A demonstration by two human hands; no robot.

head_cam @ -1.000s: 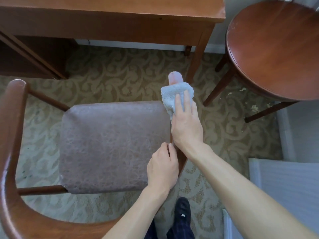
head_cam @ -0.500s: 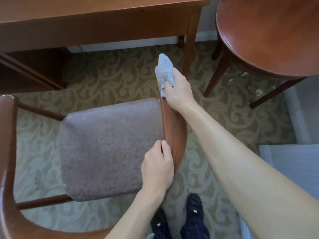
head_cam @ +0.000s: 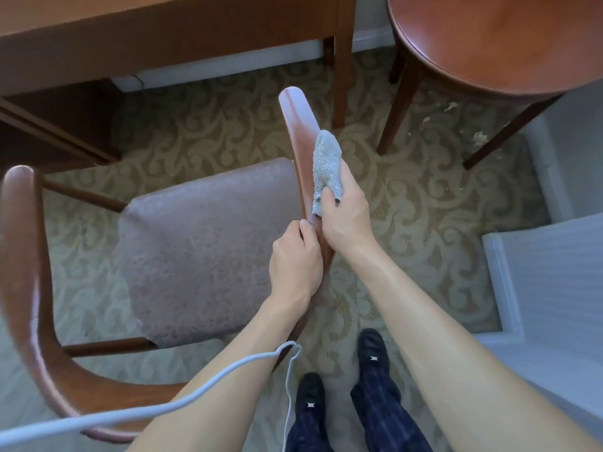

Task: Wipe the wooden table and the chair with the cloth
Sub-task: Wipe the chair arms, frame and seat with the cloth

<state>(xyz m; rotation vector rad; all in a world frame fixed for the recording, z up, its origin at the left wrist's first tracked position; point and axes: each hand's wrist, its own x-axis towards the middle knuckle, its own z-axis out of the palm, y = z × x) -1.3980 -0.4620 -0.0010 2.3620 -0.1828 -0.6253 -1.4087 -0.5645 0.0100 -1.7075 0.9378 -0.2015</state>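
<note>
R hand (head_cam: pixel 346 220) grips the cloth (head_cam: pixel 326 168), thumb pinching its lower end, and presses it on the chair (head_cam: pixel 208 249) armrest (head_cam: pixel 298 132); the fingers are hidden behind the cloth and rail. Cloth is a pale grey-blue terry wad, sticking up past the R fingers along the rail's right edge, w/ the armrest's rounded tip bare beyond it. L hand (head_cam: pixel 295 259) sits just below and beside the R hand, fingers curled round the same armrest, thumb on its inner edge; fingertips out of sight under the rail. Padded seat lies left of both hands; the other armrest curves far left, partly cut by the frame edge. Wooden table (head_cam: pixel 163 31) is beyond the hands, top-left, only its front apron and one leg showing. Round side table (head_cam: pixel 509 37) sits beyond the R hand, top-right, cut off at the corner. A white cable (head_cam: pixel 182 399) crosses the L forearm, its ends out of frame. Below the hands: dark shoes (head_cam: pixel 372 350), checked trouser legs, patterned carpet (head_cam: pixel 408 223). Scraps on the carpet under the round table, too small to ID.
</note>
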